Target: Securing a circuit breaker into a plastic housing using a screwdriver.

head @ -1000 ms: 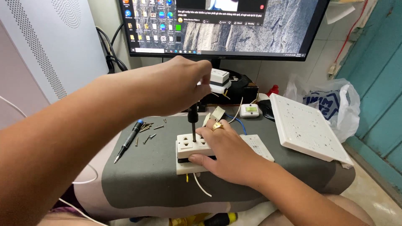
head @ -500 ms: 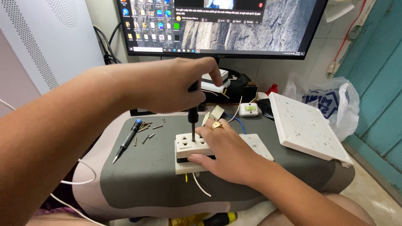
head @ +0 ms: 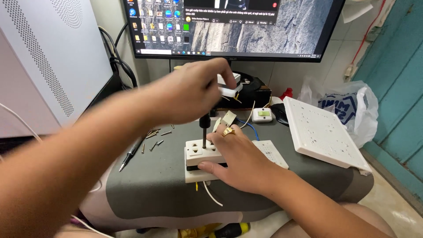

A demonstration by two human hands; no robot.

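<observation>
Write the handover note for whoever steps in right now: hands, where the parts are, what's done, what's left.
Left hand: wrapped around the handle of a screwdriver that stands upright, tip down in the face of the white socket module.
Right hand: pressing on the socket module, fingers along its front edge, holding it on the grey cushion.
Nearby: loose screws and a pen-type tester to the left, a big white faceplate to the right.
Done: socket module sits on its white base, wires coming out below.
Left: whether the screw is tight cannot be seen; several loose screws are unused.
</observation>
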